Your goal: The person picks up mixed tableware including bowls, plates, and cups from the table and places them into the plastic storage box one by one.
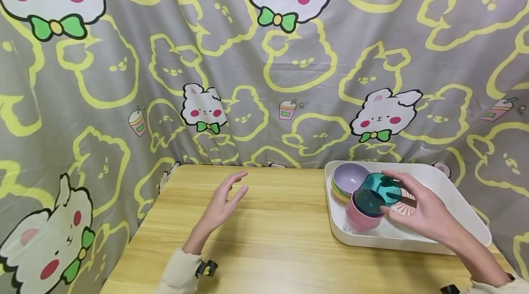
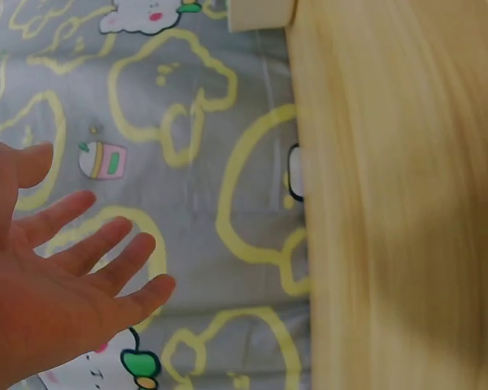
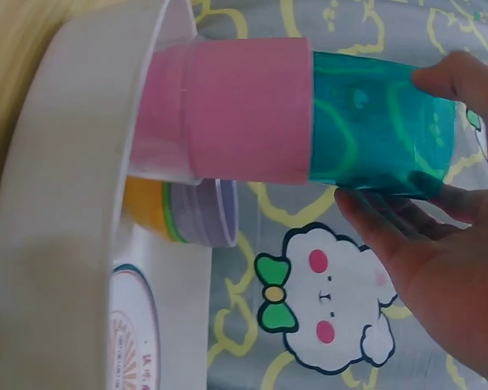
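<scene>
My right hand (image 1: 425, 211) holds a translucent teal cup (image 3: 382, 122) between thumb and fingers, its base toward the palm. The cup's mouth meets the rim of a pink cup (image 3: 248, 110), and the two line up in the right wrist view. A clear cup (image 3: 167, 172) surrounds the lower part of the pink one. This stack stands in the front left corner of a white tray (image 1: 430, 179). Over the wooden table, away from the tray, my left hand (image 1: 221, 204) holds nothing; its fingers are spread in the left wrist view (image 2: 65, 284).
Behind the cups, a purple bowl (image 1: 351, 177) tops a nest of green and yellow bowls (image 3: 150, 207). A plate with a striped pattern (image 3: 134, 333) lies in the tray beside them. A patterned curtain (image 1: 248, 138) hangs along the back edge of the table (image 1: 264, 243).
</scene>
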`<state>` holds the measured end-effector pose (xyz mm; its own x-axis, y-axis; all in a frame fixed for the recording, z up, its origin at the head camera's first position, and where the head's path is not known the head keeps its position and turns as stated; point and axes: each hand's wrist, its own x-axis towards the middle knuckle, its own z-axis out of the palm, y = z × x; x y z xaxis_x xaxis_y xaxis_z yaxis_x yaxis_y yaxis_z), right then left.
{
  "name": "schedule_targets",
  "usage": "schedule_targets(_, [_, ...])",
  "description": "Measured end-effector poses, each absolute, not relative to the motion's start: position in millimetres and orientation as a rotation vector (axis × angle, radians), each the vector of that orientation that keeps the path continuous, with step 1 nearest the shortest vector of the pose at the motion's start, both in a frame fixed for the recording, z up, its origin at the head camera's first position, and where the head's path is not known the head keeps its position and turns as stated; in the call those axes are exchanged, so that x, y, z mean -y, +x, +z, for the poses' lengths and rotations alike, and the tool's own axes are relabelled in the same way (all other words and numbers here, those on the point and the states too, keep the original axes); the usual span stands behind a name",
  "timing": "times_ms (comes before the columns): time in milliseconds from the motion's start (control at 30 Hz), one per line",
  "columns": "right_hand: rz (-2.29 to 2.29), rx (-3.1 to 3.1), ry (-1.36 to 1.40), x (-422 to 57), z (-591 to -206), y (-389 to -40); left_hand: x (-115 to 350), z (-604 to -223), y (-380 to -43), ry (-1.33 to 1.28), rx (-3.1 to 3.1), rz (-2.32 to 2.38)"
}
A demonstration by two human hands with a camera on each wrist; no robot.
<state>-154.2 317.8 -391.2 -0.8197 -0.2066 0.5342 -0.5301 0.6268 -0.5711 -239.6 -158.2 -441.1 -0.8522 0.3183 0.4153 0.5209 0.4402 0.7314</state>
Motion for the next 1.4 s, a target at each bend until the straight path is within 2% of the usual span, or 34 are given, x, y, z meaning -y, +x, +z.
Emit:
schedule_targets(467, [1.000,2.442,0.678,-314.3,-407.6,-158.8,191.5,-459.4,-237.4,-0.631,2.551,-1.306])
schedule_targets(967, [0.748,2.516,0.681,-311.1,-418.1,-162.8,215.1,-465.7,-236.5,-0.566,2.591,-1.214])
schedule_targets(1400, [0.883,2.523,0.675,-320.1,-414.7,-158.5,222.2,-469.2,-241.3,-0.577,2.606,-1.096])
